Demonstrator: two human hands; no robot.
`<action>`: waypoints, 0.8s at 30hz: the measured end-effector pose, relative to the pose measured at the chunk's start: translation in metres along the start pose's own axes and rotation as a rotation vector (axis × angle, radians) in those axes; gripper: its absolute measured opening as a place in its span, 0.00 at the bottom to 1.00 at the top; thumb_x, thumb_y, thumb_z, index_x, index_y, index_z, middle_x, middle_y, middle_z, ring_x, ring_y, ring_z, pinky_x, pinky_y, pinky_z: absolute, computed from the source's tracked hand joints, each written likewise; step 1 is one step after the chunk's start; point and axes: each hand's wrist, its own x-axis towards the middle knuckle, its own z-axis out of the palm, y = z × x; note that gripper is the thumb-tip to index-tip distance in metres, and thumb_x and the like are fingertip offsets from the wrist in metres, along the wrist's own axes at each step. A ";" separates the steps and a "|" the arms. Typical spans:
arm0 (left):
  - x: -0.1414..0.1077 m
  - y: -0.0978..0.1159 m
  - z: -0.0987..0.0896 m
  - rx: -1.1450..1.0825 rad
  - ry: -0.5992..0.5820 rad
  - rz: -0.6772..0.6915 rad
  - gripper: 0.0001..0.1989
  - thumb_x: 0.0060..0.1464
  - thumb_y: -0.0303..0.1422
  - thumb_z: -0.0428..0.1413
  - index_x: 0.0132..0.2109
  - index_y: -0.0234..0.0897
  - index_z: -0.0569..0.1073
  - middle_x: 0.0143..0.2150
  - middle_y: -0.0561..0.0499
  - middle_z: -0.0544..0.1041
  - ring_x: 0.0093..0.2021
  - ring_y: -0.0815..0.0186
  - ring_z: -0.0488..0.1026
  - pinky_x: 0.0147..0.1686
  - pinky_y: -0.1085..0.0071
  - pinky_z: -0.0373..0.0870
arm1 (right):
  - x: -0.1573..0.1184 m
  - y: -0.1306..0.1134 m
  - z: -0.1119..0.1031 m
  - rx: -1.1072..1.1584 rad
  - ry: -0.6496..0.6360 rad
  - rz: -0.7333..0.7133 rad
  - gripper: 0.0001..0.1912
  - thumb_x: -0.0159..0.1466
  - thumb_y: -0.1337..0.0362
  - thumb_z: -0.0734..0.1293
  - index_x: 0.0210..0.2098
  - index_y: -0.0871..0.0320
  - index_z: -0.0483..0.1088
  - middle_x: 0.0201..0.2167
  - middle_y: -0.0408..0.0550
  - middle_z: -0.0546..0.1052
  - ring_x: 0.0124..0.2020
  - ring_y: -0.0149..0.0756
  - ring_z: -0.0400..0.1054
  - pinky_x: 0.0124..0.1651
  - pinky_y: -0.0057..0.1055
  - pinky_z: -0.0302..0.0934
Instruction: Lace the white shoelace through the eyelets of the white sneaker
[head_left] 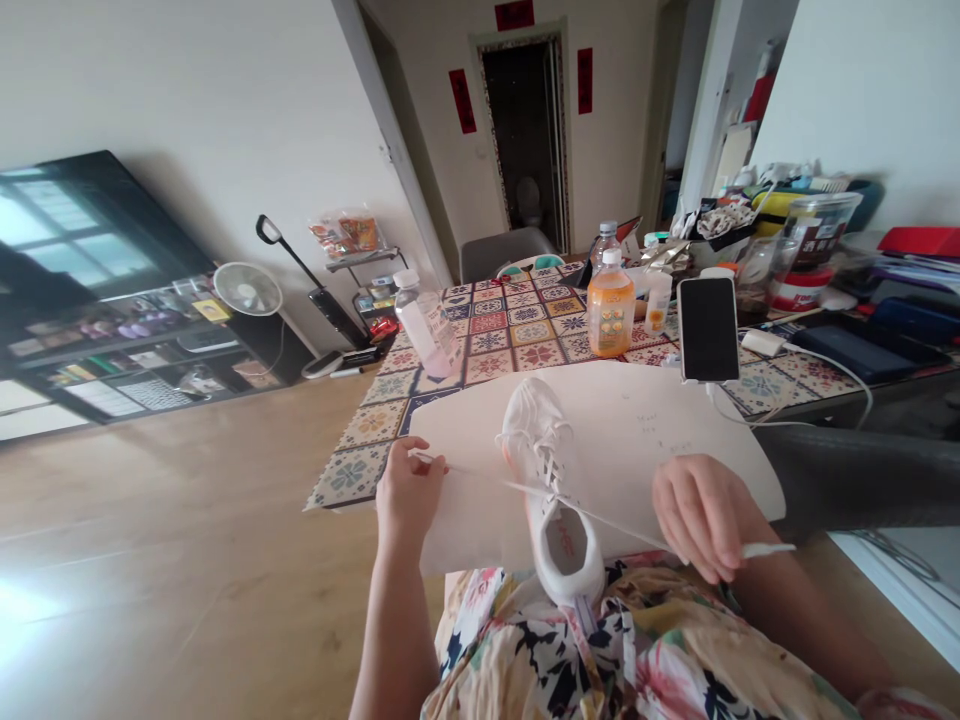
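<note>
A white lace-up shoe [574,580] rests on a white board [465,420], its toe pointing away from me and its heel close to my floral clothing. Two ends of the white shoelace [615,522] run out sideways from the top of the lacing, crossing over the tongue. To the left of the shoe, my left hand [411,485] is closed on one lace end, which looks taut. On the other side my right hand [699,515] grips the other end, and a short loose tip sticks out past its fingers. The shoe's opening faces up.
A phone [709,330] stands upright on the board's far right, cable attached. Behind the board are an orange drink bottle [610,315] and a clear bottle [424,325] on a patterned tablecloth [529,330]. Jars and a dark blue case [862,340] crowd the right.
</note>
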 end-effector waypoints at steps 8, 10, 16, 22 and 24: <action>-0.018 0.013 -0.012 0.256 -0.164 0.397 0.14 0.53 0.29 0.56 0.48 0.44 0.75 0.39 0.49 0.78 0.43 0.54 0.75 0.43 0.61 0.68 | 0.020 -0.018 0.027 -0.665 0.552 0.728 0.22 0.67 0.49 0.66 0.27 0.60 0.73 0.25 0.46 0.76 0.27 0.32 0.69 0.32 0.26 0.61; -0.027 0.022 -0.008 0.152 -0.250 0.571 0.09 0.58 0.30 0.55 0.43 0.43 0.78 0.43 0.46 0.77 0.46 0.54 0.74 0.45 0.60 0.69 | 0.029 -0.011 0.032 -0.801 0.658 0.803 0.21 0.67 0.49 0.66 0.27 0.60 0.72 0.26 0.44 0.74 0.27 0.31 0.66 0.31 0.25 0.58; -0.053 0.044 0.017 -0.195 -0.561 0.802 0.06 0.62 0.30 0.56 0.42 0.40 0.79 0.42 0.45 0.78 0.44 0.60 0.76 0.45 0.66 0.73 | 0.045 -0.005 0.043 -0.934 0.599 0.913 0.17 0.66 0.53 0.67 0.29 0.60 0.70 0.29 0.43 0.73 0.31 0.33 0.65 0.35 0.27 0.57; -0.059 0.049 0.025 -0.227 -0.447 0.869 0.07 0.62 0.26 0.56 0.35 0.37 0.75 0.31 0.50 0.78 0.34 0.64 0.75 0.37 0.68 0.72 | 0.048 0.000 0.047 -0.904 0.669 0.876 0.11 0.66 0.61 0.67 0.29 0.59 0.69 0.27 0.41 0.73 0.29 0.32 0.65 0.32 0.25 0.58; -0.059 0.049 0.025 -0.192 -0.395 0.966 0.06 0.62 0.25 0.56 0.36 0.37 0.75 0.31 0.50 0.78 0.33 0.64 0.75 0.38 0.68 0.71 | 0.051 0.004 0.049 -0.917 0.712 0.840 0.10 0.68 0.60 0.65 0.33 0.59 0.70 0.28 0.42 0.74 0.30 0.32 0.67 0.31 0.25 0.59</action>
